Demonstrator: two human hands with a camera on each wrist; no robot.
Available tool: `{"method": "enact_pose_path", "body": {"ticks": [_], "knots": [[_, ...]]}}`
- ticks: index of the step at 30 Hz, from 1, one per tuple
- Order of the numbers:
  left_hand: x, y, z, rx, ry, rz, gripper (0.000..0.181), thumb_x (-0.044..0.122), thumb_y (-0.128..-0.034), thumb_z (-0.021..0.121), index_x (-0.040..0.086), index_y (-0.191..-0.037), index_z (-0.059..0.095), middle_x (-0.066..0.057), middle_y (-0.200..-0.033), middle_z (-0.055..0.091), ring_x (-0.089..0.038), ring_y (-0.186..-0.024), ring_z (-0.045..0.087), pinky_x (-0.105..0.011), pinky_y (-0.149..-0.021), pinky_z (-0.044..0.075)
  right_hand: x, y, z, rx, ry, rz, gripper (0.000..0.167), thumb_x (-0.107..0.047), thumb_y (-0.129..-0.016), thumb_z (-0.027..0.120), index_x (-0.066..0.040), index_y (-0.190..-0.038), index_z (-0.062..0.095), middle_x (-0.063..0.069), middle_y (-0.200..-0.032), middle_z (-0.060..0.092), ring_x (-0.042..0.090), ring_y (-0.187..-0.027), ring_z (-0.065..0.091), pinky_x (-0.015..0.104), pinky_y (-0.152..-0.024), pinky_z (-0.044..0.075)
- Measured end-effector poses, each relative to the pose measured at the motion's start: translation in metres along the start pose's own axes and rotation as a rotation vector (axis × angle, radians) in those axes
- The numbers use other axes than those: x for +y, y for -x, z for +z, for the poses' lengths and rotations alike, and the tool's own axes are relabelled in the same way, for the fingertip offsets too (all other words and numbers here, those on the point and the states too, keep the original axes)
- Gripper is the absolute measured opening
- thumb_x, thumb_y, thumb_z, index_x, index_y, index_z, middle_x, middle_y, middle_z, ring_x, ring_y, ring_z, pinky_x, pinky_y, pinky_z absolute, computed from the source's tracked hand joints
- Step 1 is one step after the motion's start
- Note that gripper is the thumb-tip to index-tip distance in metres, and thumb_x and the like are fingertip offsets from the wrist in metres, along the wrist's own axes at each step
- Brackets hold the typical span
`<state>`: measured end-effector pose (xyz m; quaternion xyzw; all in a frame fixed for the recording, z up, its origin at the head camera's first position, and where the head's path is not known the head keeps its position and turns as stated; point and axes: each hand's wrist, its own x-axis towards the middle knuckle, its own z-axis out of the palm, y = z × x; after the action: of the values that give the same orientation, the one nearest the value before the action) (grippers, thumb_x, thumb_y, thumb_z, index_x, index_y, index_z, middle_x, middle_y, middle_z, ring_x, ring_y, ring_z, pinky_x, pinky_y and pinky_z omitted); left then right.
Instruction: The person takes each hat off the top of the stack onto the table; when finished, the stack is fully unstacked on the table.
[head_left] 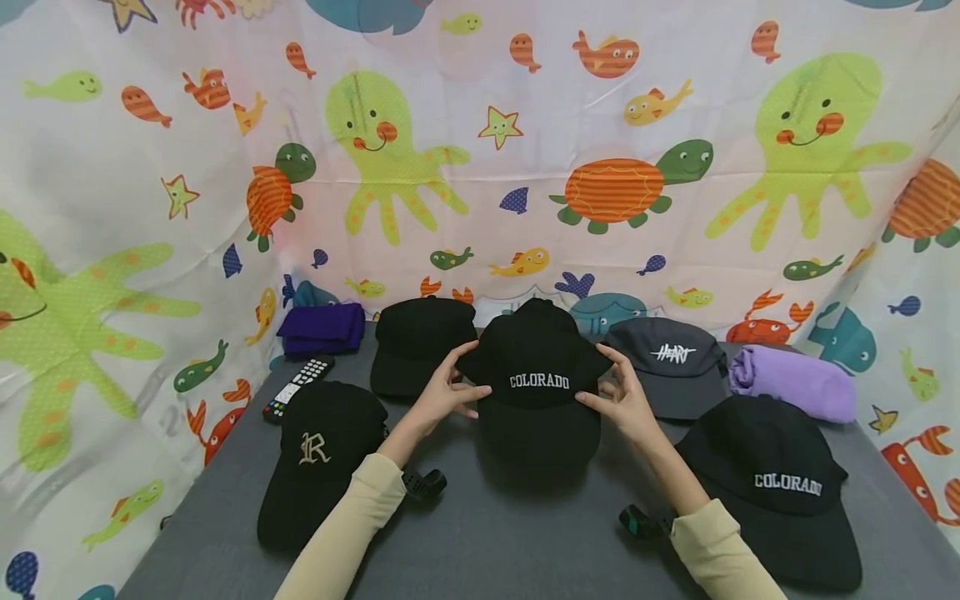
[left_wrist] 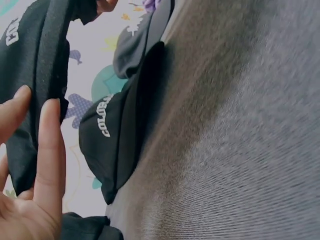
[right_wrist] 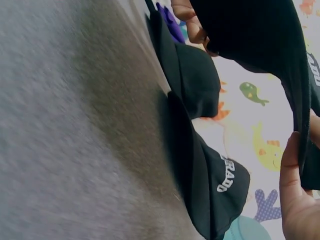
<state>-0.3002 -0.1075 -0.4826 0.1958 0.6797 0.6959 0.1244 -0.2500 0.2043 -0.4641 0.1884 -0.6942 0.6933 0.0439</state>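
Both hands hold a black cap with white COLORADO lettering (head_left: 540,381) above the grey table, its brim toward the person. The left hand (head_left: 447,392) pinches the cap's left edge between thumb and fingers; the right hand (head_left: 617,392) pinches the opposite edge. From the left wrist, the held cap (left_wrist: 30,65) appears close, with the thumb and a finger (left_wrist: 50,155) on its edge. Beyond it, another black COLORADO cap (left_wrist: 107,135) rests on the table, also visible as a cap (right_wrist: 220,190) in the right wrist view; the head view mostly hides it.
Around the hands lie a black cap with an R (head_left: 322,458), a plain black cap (head_left: 423,342), a grey HEART cap (head_left: 667,367) and a black COLORADO cap (head_left: 772,500). A remote (head_left: 298,387), dark purple cloth (head_left: 322,327) and lilac cloth (head_left: 795,383) sit farther back.
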Motion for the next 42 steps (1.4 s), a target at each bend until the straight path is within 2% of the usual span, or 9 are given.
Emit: {"method": "enact_pose_path", "body": {"ticks": [8,14,23,26,31,37,40,42], "knots": [[0.008,0.022,0.0,0.007,-0.037,-0.071,0.078,0.014,-0.0789,0.075,0.039,-0.139,0.032,-0.023,-0.127,0.03,-0.023,-0.078,0.067,-0.046,-0.059,0.055,0.0,0.012,0.01,-0.043,0.035,-0.005,0.077,0.012,-0.08,0.064,-0.002,-0.141,0.019,0.023,-0.129,0.03,0.01,-0.088,0.064,0.027,-0.069,0.053],[0.013,0.041,-0.002,-0.007,-0.068,-0.134,0.077,0.015,-0.0801,0.074,0.037,-0.14,0.03,-0.027,-0.133,0.025,-0.023,-0.079,0.068,-0.044,-0.06,0.055,-0.001,0.021,0.019,-0.066,0.062,0.052,0.079,0.007,-0.079,0.068,-0.003,-0.14,0.02,0.024,-0.128,0.031,0.013,-0.083,0.064,0.029,-0.07,0.052],[0.018,0.069,-0.007,-0.009,-0.114,-0.214,0.078,0.015,-0.0812,0.072,0.036,-0.141,0.027,-0.026,-0.128,0.029,-0.023,-0.075,0.066,-0.042,-0.062,0.056,-0.005,0.035,0.038,-0.065,0.076,0.222,0.078,-0.001,-0.077,0.073,-0.014,-0.138,0.025,0.019,-0.135,0.029,0.016,-0.085,0.064,0.031,-0.072,0.051],[0.02,0.078,-0.01,-0.015,-0.145,-0.234,0.078,0.017,-0.0818,0.072,0.034,-0.142,0.027,-0.027,-0.13,0.029,-0.022,-0.068,0.065,-0.04,-0.063,0.056,-0.005,0.04,0.045,-0.085,0.068,0.244,0.078,-0.002,-0.077,0.073,-0.015,-0.137,0.025,0.018,-0.136,0.029,0.016,-0.083,0.063,0.031,-0.069,0.05],[0.022,0.094,-0.016,-0.035,-0.227,-0.249,0.076,0.02,-0.0818,0.072,0.03,-0.143,0.027,-0.028,-0.128,0.034,-0.023,-0.066,0.065,-0.036,-0.064,0.055,-0.003,0.048,0.055,-0.133,0.06,0.275,0.078,-0.004,-0.077,0.074,-0.016,-0.136,0.025,0.016,-0.134,0.032,0.011,-0.066,0.057,0.029,-0.055,0.046],[0.022,0.11,-0.022,-0.05,-0.292,-0.269,0.078,0.023,-0.0827,0.071,0.025,-0.145,0.025,-0.029,-0.125,0.039,-0.022,-0.066,0.065,-0.035,-0.064,0.054,0.002,0.054,0.067,-0.177,0.048,0.283,0.077,-0.006,-0.077,0.075,-0.014,-0.134,0.025,0.016,-0.129,0.034,0.008,-0.058,0.051,0.026,-0.055,0.045],[0.022,0.117,-0.025,-0.043,-0.323,-0.295,0.079,0.026,-0.0818,0.072,0.026,-0.145,0.025,-0.027,-0.122,0.042,-0.022,-0.065,0.064,-0.036,-0.063,0.053,0.005,0.056,0.074,-0.197,0.061,0.322,0.075,-0.009,-0.077,0.075,-0.016,-0.133,0.026,0.015,-0.124,0.037,0.007,-0.057,0.05,0.025,-0.054,0.045],[0.023,0.121,-0.028,-0.042,-0.347,-0.315,0.079,0.028,-0.0811,0.073,0.026,-0.144,0.025,-0.024,-0.114,0.046,-0.023,-0.063,0.063,-0.035,-0.063,0.053,0.006,0.058,0.078,-0.206,0.07,0.349,0.074,-0.011,-0.077,0.076,-0.017,-0.132,0.027,0.013,-0.116,0.04,0.007,-0.057,0.05,0.026,-0.054,0.045]]}}
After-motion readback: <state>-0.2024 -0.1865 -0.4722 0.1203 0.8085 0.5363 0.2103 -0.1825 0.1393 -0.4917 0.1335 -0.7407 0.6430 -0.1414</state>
